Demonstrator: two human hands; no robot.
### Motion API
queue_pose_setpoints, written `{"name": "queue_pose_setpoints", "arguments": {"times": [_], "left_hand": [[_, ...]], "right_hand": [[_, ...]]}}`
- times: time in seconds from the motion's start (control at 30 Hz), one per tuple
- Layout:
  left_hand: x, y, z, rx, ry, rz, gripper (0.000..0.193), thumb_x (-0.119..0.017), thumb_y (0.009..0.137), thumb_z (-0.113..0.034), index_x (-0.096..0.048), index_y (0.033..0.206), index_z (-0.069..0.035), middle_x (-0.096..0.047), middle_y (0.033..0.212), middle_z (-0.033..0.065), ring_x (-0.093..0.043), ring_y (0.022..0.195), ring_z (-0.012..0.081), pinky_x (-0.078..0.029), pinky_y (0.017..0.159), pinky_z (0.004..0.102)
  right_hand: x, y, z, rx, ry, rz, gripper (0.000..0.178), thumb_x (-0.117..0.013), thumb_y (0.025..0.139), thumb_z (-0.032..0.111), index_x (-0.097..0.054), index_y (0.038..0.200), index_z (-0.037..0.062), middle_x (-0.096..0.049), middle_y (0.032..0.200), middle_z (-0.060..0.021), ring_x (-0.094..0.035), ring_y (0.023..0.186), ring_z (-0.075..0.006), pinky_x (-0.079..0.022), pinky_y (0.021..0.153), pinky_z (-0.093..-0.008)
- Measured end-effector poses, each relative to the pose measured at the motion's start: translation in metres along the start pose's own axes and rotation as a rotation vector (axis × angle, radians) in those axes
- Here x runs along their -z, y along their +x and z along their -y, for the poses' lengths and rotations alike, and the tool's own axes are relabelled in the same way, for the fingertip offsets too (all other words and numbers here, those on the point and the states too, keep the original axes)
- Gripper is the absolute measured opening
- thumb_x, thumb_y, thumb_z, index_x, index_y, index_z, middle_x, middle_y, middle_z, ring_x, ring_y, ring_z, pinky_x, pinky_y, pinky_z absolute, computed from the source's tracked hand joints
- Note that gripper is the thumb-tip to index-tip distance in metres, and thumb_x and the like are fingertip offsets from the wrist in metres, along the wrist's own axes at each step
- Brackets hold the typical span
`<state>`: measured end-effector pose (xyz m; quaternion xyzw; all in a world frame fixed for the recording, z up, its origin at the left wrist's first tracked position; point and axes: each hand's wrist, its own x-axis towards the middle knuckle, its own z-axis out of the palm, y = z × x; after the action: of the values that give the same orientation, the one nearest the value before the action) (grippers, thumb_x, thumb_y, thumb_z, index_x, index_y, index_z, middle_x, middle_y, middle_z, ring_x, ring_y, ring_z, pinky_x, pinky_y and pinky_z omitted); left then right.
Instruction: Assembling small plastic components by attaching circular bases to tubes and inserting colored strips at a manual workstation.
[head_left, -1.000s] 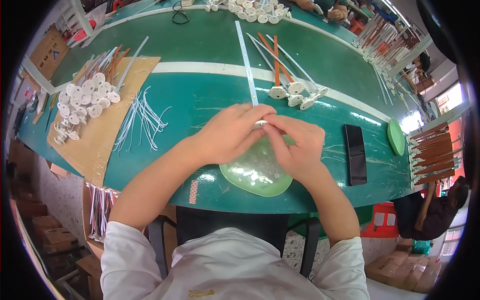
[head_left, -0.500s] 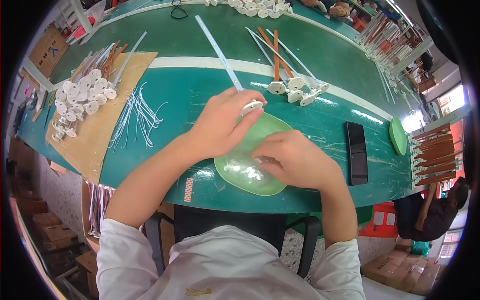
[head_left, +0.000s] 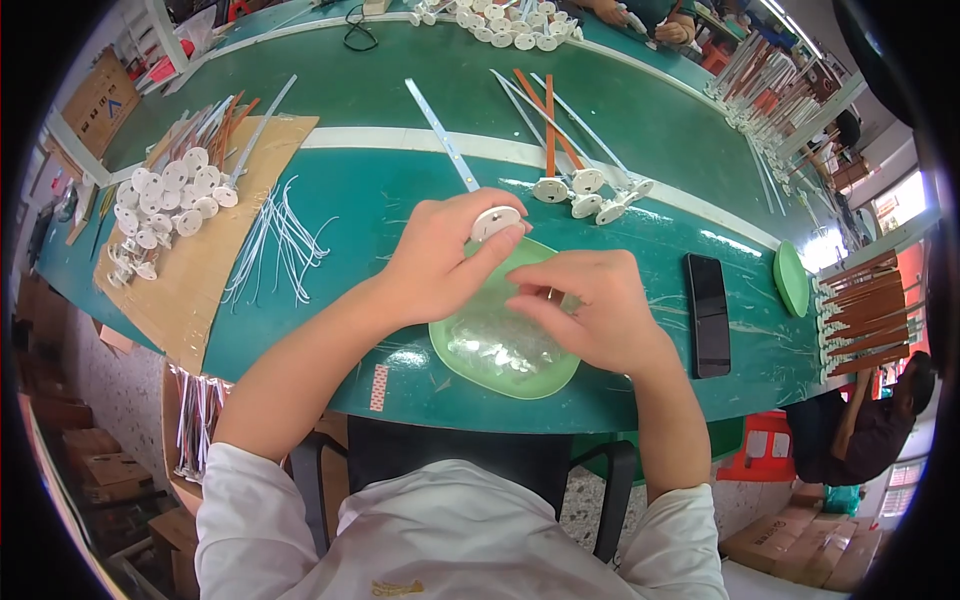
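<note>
My left hand [head_left: 437, 255] is closed round a white round disc [head_left: 496, 222], its flat face turned up under my thumb. A pale narrow strip [head_left: 440, 130] with small dots sticks out beyond the fingers, away from me; where it meets the disc is hidden. Below and between my hands lies a light green plate [head_left: 455, 355] holding many small shiny pieces [head_left: 510, 350]. Over its right side, my right hand [head_left: 590, 305] has curled fingers, thumb and forefinger close together. Anything in that grip is too small or hidden to name.
Cardboard [head_left: 190, 315] at left carries a pile of disc-ended strips [head_left: 175, 190]. White wires [head_left: 275, 245] lie beside it. More disc-ended strips [head_left: 588, 180] lie ahead. A black phone [head_left: 708, 315] and another green plate [head_left: 791, 280] are at right. Other people work nearby.
My right hand has lifted slightly up and away from the plate's pieces, toward the disc. My left hand has tilted the disc so more of its face shows, and the strip appears shorter.
</note>
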<state>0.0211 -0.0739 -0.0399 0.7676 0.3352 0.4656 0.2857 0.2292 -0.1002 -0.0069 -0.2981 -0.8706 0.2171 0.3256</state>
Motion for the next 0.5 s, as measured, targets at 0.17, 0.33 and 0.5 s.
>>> {"name": "queue_pose_setpoints", "arguments": {"times": [0.17,0.33,0.5], "left_hand": [[0.000,0.000,-0.005,0.113,-0.153,-0.006,0.021,-0.065,0.098,-0.020,-0.065,0.110,-0.003,-0.076,0.096,0.0127,-0.075,0.089,0.0216,-0.056,0.079,0.0320],[-0.001,-0.003,-0.011,0.192,-0.224,-0.025,0.020,-0.068,0.094,-0.014,-0.065,0.111,-0.004,-0.077,0.095,0.0099,-0.074,0.090,0.0166,-0.055,0.082,0.0303],[-0.010,-0.004,-0.016,0.106,-0.361,-0.028,0.025,-0.072,0.089,-0.007,-0.064,0.112,-0.004,-0.074,0.093,0.0079,-0.072,0.090,0.0161,-0.055,0.082,0.0296]], "right_hand": [[0.001,0.003,-0.001,0.022,-0.146,-0.108,0.012,-0.077,0.080,0.003,-0.074,0.092,0.0023,-0.069,0.073,-0.0104,-0.066,0.059,-0.0216,-0.051,0.057,-0.0299],[-0.007,0.004,0.000,0.036,-0.130,-0.403,0.012,-0.076,0.079,-0.001,-0.074,0.091,0.0012,-0.069,0.072,-0.0109,-0.065,0.060,-0.0219,-0.050,0.055,-0.0296],[-0.008,0.004,-0.008,0.232,-0.416,-0.580,0.017,-0.076,0.076,-0.005,-0.075,0.093,0.0000,-0.070,0.074,-0.0104,-0.066,0.062,-0.0228,-0.050,0.055,-0.0297]]}}
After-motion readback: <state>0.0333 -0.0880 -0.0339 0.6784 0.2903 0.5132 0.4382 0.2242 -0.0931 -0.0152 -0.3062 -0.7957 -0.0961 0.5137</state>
